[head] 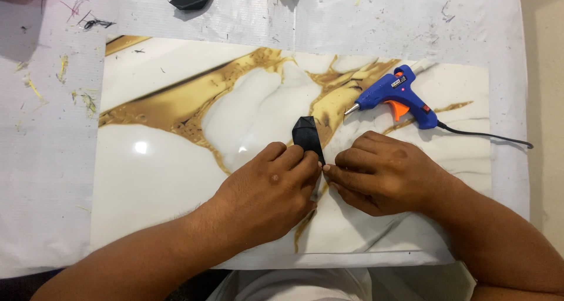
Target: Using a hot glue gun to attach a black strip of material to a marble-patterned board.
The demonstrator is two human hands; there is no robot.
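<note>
Between both hands' fingertips, folded black piece (306,134)

The marble-patterned sheet (176,160) looks glossy and smooth, with white and gold veining. The glue gun (395,96) has a blue plastic body and metal nozzle. The folded black piece (306,133) appears matt, like paper.

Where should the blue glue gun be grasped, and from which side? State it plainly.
Probably by its handle: the blue glue gun lies flat on the marble-patterned sheet, handle slanting toward the lower right where the black cord leaves. Come from above on the right hand side, keeping the grip clear of the metal nozzle pointing left.
</note>
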